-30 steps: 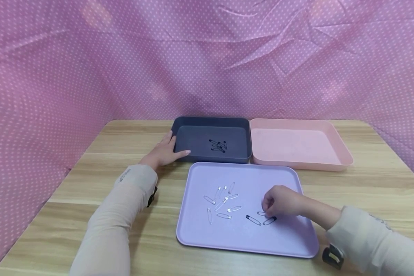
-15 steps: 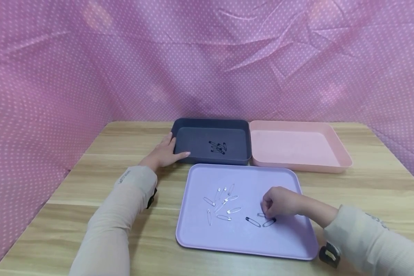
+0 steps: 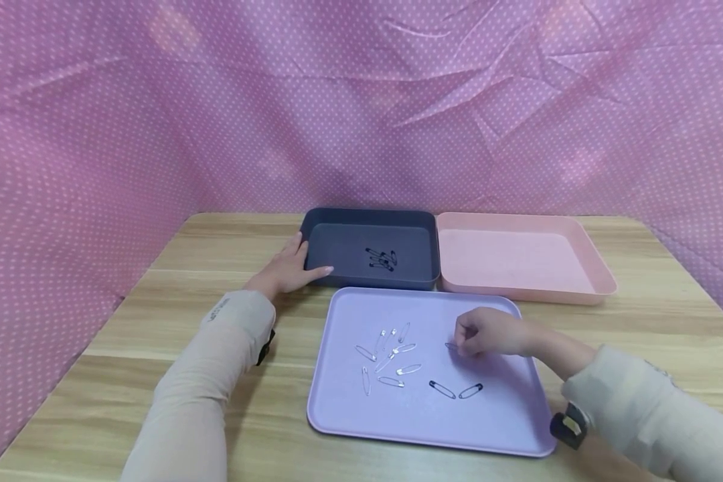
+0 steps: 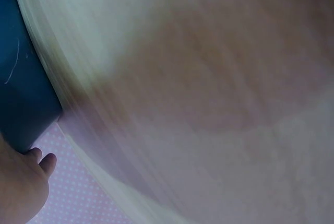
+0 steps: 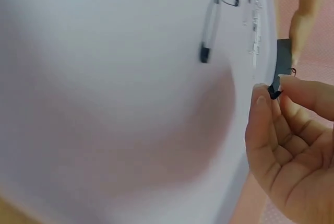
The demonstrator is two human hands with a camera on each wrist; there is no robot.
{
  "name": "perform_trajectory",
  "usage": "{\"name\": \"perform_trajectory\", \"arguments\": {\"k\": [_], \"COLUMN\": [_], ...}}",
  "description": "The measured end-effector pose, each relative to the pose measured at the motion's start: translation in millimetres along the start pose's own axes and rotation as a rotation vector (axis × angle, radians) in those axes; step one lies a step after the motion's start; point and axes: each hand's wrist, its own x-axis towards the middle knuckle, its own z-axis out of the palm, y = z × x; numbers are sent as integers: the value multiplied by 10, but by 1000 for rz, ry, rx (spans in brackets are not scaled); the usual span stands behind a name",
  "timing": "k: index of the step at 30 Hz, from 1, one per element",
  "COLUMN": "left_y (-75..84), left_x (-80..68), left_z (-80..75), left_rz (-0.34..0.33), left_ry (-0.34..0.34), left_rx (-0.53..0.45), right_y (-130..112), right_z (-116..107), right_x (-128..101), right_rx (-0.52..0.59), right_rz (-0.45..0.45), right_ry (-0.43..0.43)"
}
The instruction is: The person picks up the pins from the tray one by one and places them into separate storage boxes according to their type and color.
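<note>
In the head view my right hand is over the lavender tray, pinching a black safety pin between thumb and forefinger. The right wrist view shows the pin's black head at the fingertips. Two more black safety pins, one left and one right, lie below that hand on the tray. Several silver safety pins are spread to their left. My left hand rests at the near left corner of the dark grey tray, fingers extended along its side, thumb over the front rim.
A small pile of black safety pins lies inside the dark grey tray. Right beside it stands a pink tray. All trays are on a wooden table, with a pink dotted curtain behind.
My right hand has picked a black safety pin off the lavender tray and moved up and slightly away from the two others. The left hand has stayed at the dark tray.
</note>
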Motion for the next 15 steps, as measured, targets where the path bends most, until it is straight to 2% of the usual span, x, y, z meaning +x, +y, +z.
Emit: {"name": "perform_trajectory", "arguments": {"k": [4, 10, 15], "left_y": [-8, 0, 3], "left_x": [-4, -10, -14], "left_z": [5, 1, -2], "left_rz": [1, 3, 1], "left_ry": [-1, -1, -1], "left_rx": [0, -9, -16], "right_y": [-65, -152, -191], "right_z": [-55, -160, -229], "right_x": [59, 180, 283], "right_rx": [37, 176, 207], "right_rz": [3, -16, -47], "right_ry": [44, 92, 193]}}
